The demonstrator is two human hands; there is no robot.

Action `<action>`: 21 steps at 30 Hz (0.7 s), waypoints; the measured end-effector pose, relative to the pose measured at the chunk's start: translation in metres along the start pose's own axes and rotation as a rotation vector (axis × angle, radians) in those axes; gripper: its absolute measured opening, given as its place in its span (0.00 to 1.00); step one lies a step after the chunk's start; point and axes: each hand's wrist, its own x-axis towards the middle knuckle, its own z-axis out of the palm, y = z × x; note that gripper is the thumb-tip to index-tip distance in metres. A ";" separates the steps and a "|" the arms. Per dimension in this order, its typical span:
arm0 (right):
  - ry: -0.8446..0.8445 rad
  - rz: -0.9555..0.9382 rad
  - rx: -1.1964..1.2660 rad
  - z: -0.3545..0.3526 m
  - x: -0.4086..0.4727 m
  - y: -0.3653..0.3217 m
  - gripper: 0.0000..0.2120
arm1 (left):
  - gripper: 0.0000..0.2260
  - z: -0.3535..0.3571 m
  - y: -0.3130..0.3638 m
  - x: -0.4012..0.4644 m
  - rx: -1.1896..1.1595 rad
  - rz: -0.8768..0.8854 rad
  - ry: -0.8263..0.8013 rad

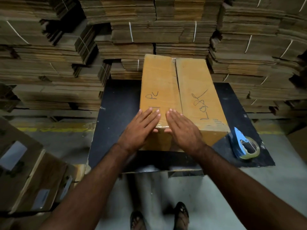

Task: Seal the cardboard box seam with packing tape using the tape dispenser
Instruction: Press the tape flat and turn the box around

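Observation:
A long cardboard box point(196, 83) lies on a dark table top point(119, 107), its two top flaps meeting in a seam point(177, 83) that runs away from me. Handwriting marks both flaps. My left hand point(141, 128) and my right hand point(181, 128) press flat on the near end of the left flap, fingers straight, thumbs over the front edge. A strip of clear tape shows between them on that edge. The blue tape dispenser point(244, 145) with its tape roll lies on the table to the right of the box, untouched.
Tall stacks of bundled flat cardboard point(166, 30) wall in the back and both sides. Cardboard boxes with white labels point(25, 171) stand at the lower left. My sandalled feet point(181, 214) are on the grey floor below the table.

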 end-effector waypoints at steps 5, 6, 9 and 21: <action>-0.044 0.059 0.113 -0.014 -0.005 0.014 0.33 | 0.21 -0.002 0.035 0.019 -0.095 -0.087 0.025; -0.027 0.097 0.095 -0.015 -0.007 0.016 0.35 | 0.19 0.002 0.040 0.022 -0.092 -0.143 0.045; -0.027 0.136 0.017 -0.009 -0.014 0.014 0.34 | 0.19 0.013 0.042 0.028 0.022 -0.161 0.066; 0.029 0.193 0.102 -0.020 -0.026 0.029 0.31 | 0.22 0.008 0.054 0.038 0.067 -0.126 0.007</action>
